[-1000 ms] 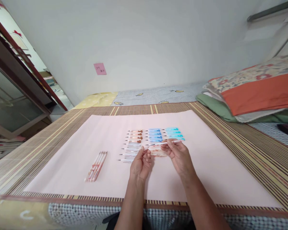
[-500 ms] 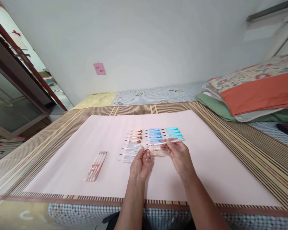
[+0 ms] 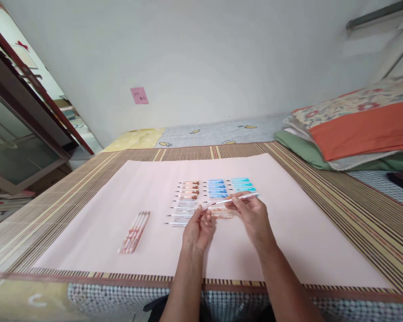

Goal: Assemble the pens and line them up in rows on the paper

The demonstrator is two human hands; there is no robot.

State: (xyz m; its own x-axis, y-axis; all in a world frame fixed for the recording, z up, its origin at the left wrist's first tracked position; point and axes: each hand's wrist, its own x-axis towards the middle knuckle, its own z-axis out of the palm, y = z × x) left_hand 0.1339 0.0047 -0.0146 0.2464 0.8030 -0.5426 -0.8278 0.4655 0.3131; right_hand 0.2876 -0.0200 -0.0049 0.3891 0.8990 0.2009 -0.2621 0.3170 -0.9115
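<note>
My right hand (image 3: pixel 249 214) pinches a slim white pen (image 3: pixel 250 195), its dark tip pointing left and slightly down. My left hand (image 3: pixel 199 226) is closed at the fingertips, close to that tip, on a small pale piece too small to name. Beneath and between the hands lie pink-orange patterned pen parts (image 3: pixel 221 216), partly covered. Just beyond are rows of pens with brown (image 3: pixel 190 191), blue (image 3: pixel 215 187) and teal (image 3: pixel 241 184) ends, tips to the left. Clear and white pens (image 3: pixel 181 214) lie beside my left hand, some partly hidden by it.
A pale pink sheet (image 3: pixel 97 223) lies on a striped mat (image 3: pixel 63 210). Several pink-patterned pens (image 3: pixel 134 232) lie side by side at left. Folded bedding (image 3: pixel 362 129) is piled at the right. A pink note (image 3: pixel 139 95) sticks to the wall (image 3: pixel 204 58) behind.
The pen in my right hand has shifted slightly right, and its tip has tilted a little lower. My left hand has barely moved.
</note>
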